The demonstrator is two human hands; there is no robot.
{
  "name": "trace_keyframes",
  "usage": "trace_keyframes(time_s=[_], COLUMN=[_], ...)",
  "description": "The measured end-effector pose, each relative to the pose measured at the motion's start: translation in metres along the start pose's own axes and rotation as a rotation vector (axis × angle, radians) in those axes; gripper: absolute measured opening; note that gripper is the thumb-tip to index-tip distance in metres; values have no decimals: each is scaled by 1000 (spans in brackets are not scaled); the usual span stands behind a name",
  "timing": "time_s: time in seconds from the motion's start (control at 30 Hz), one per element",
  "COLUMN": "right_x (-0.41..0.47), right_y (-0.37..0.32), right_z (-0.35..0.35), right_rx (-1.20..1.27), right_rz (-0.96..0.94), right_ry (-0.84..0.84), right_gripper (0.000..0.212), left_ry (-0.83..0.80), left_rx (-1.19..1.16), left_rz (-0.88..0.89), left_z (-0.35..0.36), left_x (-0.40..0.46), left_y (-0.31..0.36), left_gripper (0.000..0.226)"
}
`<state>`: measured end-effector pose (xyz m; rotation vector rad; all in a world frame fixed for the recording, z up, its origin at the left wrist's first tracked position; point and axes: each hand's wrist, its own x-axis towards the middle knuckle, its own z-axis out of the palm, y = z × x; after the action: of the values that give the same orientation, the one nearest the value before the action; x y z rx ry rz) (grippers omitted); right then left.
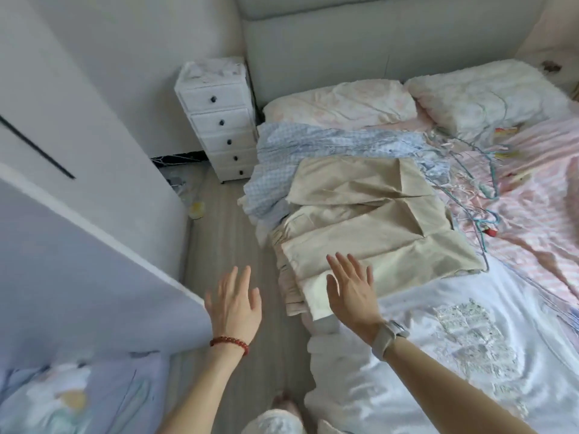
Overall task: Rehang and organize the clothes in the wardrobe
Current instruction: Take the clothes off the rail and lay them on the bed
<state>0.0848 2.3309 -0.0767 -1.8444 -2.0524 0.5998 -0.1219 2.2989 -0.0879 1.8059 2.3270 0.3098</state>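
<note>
A bed [517, 214] with pink striped sheets is filling the right side of a small bedroom, and a grey wood floor [225, 214] is running along it toward a white drawer unit [219, 120] far ahead of the hands. The left hand [233, 303], wearing a red bead bracelet [230, 343], is hovering over the floor with fingers spread and holding nothing. The right hand [351, 288], a pale watch [390, 335] on its wrist, is reaching with straight fingers over the near edge of the folded beige garment [360, 220]; whether it is touching is unclear. Just beyond that garment a blue checked garment [300, 151] is lying crumpled, and to the right of it thin wire hangers [479, 189] are sitting tangled on the sheet. A white quilt [438, 355] is spreading beneath the right forearm.
</note>
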Motion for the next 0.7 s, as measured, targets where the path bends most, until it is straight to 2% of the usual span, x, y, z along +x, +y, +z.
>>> trace_keyframes(time_s=[0.1, 0.27, 0.37, 0.57, 0.7], right_x=[-6, -27, -65, -168, -234], right_y=[-62, -200, -292, -454, -545], right_z=[23, 71, 111, 191, 213], right_rx=[-57, -37, -13, 135, 320], right_rz=[-188, -530, -699, -1081, -1228], right_ry=[-146, -205, -302, -474, -592], right_gripper=[84, 71, 74, 51, 46], left_ry=[30, 242, 387, 535, 741], left_rx=[-2, 14, 56, 172, 289], left_rz=[-210, -448, -589, -833, -896], left_z=[-29, -97, -143, -222, -265], left_x=[-32, -95, -151, -286, -355], left_y=[-64, -184, -259, -376, -421], left_gripper=[44, 44, 42, 47, 42])
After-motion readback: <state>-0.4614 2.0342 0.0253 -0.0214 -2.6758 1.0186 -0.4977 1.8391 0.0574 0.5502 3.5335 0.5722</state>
